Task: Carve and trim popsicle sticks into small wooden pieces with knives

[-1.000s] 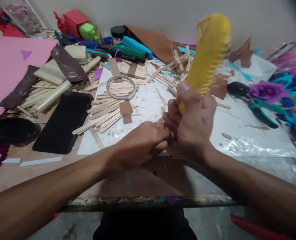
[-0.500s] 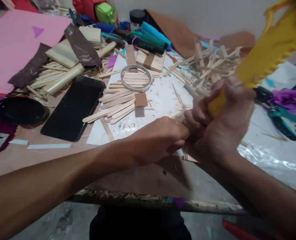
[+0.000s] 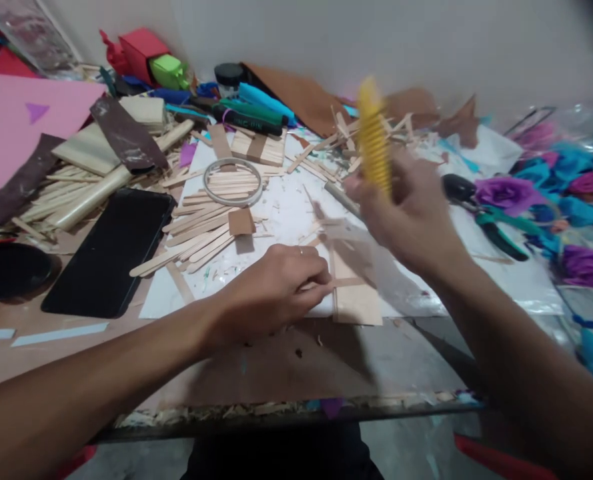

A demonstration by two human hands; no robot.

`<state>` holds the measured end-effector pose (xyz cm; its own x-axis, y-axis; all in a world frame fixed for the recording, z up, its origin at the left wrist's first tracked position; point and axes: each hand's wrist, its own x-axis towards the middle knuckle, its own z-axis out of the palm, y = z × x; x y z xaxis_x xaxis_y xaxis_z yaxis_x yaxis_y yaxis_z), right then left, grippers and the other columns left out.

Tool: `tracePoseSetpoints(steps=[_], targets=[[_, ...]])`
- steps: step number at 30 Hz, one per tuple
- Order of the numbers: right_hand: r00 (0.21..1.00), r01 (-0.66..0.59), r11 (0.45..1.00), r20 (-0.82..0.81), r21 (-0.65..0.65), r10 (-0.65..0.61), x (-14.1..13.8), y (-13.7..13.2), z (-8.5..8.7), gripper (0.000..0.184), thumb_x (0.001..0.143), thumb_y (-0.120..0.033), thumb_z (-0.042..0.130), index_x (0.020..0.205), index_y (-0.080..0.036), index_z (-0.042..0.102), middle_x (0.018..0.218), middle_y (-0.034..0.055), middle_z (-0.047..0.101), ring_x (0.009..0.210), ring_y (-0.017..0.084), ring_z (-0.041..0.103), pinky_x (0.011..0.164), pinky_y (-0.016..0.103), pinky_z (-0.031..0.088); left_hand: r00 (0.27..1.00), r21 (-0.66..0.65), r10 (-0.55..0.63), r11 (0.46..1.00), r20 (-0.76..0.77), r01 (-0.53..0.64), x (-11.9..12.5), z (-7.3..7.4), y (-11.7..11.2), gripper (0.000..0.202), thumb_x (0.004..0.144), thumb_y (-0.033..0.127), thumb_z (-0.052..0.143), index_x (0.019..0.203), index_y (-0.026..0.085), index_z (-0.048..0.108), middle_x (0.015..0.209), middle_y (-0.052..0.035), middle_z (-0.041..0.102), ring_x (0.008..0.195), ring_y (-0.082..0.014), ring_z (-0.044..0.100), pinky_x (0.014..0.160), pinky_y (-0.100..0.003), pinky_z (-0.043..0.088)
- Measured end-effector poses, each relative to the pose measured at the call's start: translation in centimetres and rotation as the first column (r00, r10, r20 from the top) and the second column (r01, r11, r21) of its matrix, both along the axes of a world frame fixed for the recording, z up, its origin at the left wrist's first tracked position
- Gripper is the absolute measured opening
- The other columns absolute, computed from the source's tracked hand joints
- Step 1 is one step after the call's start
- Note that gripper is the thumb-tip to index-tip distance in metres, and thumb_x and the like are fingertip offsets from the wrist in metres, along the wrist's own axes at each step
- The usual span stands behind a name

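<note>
My right hand is closed around a yellow ridged plastic tool, which it holds up above the table. The tool is blurred, so its exact kind is unclear. Low over the white sheet, my left hand has its fingers curled together. Something pale shows between them, too small to make out. Just right of its fingertips lies a flat panel of pale wooden sticks, with a thin brownish strip across it. Loose craft sticks fan out beyond my left wrist, a small brown square on top.
A metal ring lies on the sticks. Left are a black phone, a round black dish and brown strips. Right are teal-handled pliers and purple paper flowers. Markers lie toward the wall.
My hands were together and have come apart. My right hand has lifted and turned the yellow tool more upright, uncovering the stick panel. The view has shifted to the right.
</note>
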<state>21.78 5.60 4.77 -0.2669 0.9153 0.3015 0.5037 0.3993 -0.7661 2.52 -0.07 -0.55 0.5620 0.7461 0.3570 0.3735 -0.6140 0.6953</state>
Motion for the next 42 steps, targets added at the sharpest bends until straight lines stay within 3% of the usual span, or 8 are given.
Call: tracePoseSetpoints(steps=[2,5,10,14,17,27,32,42], targets=[[0.960,-0.081,0.994,0.273,0.074,0.058,1.2,0.8,-1.0,0.018,0.092,-0.036,0.070,0.093,-0.021,0.061,0.079,0.0021,0.060,0.068,0.017,0.053,0.061,0.032,0.037,1.000,-0.035,-0.001,0.999,0.020,0.002,0.0,0.2,0.0,0.011,0.092,0.013,0.068,0.083,0.012,0.073,0.075,-0.0004,0.068,0.062,-0.0077,0.053,0.060,-0.022,0.037],[0.891,-0.127,0.988,0.448,0.087,0.075,2.5,1.0,-1.4,0.023,0.094,-0.037,0.068,0.108,-0.018,0.067,0.081,0.0050,0.067,0.071,0.022,0.060,0.063,0.034,0.040,0.999,-0.150,-0.002,0.989,0.033,0.007,-0.2,0.6,-0.1,0.010,0.092,0.014,0.068,0.084,0.013,0.074,0.073,0.0005,0.066,0.060,-0.0068,0.051,0.058,-0.020,0.037],[0.929,-0.180,0.904,0.370,0.388,0.026,3.1,-0.3,0.0,0.015,0.097,-0.031,0.064,0.097,-0.017,0.071,0.097,0.0119,0.073,0.090,0.028,0.066,0.079,0.040,0.047,0.987,-0.429,0.128,0.900,0.095,-0.076,-0.2,1.5,-0.3,0.009,0.088,0.018,0.070,0.081,0.013,0.072,0.066,0.0026,0.060,0.055,-0.0064,0.046,0.050,-0.018,0.033],[0.917,-0.365,0.926,0.209,0.098,0.339,2.8,-1.5,0.6,0.014,0.096,-0.032,0.069,0.095,-0.019,0.074,0.082,0.0029,0.071,0.073,0.017,0.063,0.067,0.031,0.047,0.937,-0.621,0.277,0.778,0.213,-0.089,-0.1,1.8,-0.3,0.010,0.088,0.023,0.071,0.084,0.014,0.070,0.065,0.0029,0.059,0.054,-0.0059,0.046,0.047,-0.016,0.033],[0.881,-0.438,0.891,0.139,-0.120,0.452,2.5,-2.0,0.3,0.014,0.095,-0.033,0.069,0.096,-0.021,0.076,0.076,-0.0009,0.069,0.066,0.013,0.058,0.059,0.027,0.042,0.883,-0.669,0.352,0.741,0.309,-0.062,0.0,2.1,-0.3,0.012,0.088,0.025,0.074,0.085,0.015,0.069,0.062,0.0046,0.057,0.049,-0.0040,0.042,0.045,-0.015,0.032],[0.932,-0.359,0.881,-0.076,-0.307,0.353,1.5,-2.3,-0.7,0.010,0.090,-0.021,0.065,0.081,-0.017,0.070,0.069,-0.0027,0.058,0.059,0.009,0.046,0.052,0.023,0.033,0.782,-0.793,0.450,0.603,0.431,0.090,0.2,2.0,-0.3,0.017,0.088,0.029,0.077,0.087,0.014,0.068,0.051,0.0075,0.050,0.042,-0.0028,0.039,0.041,-0.013,0.027],[0.946,-0.320,0.891,-0.163,-0.322,0.281,0.8,-2.8,-1.2,0.009,0.088,-0.020,0.068,0.080,-0.018,0.066,0.060,-0.0051,0.050,0.053,0.008,0.042,0.047,0.022,0.027,0.778,-0.783,0.442,0.615,0.446,0.099,0.2,1.9,-0.6,0.019,0.089,0.031,0.077,0.088,0.015,0.066,0.052,0.0073,0.055,0.042,-0.0020,0.039,0.041,-0.013,0.029],[0.920,-0.355,0.867,-0.297,-0.350,0.257,0.0,-3.1,-1.4,0.007,0.088,-0.018,0.069,0.083,-0.017,0.065,0.068,-0.0011,0.064,0.056,0.010,0.054,0.047,0.022,0.033,0.808,-0.738,0.430,0.675,0.404,0.010,0.2,1.6,-0.7,0.017,0.093,0.029,0.072,0.089,0.015,0.063,0.063,0.0023,0.068,0.042,-0.0033,0.041,0.043,-0.017,0.033]])
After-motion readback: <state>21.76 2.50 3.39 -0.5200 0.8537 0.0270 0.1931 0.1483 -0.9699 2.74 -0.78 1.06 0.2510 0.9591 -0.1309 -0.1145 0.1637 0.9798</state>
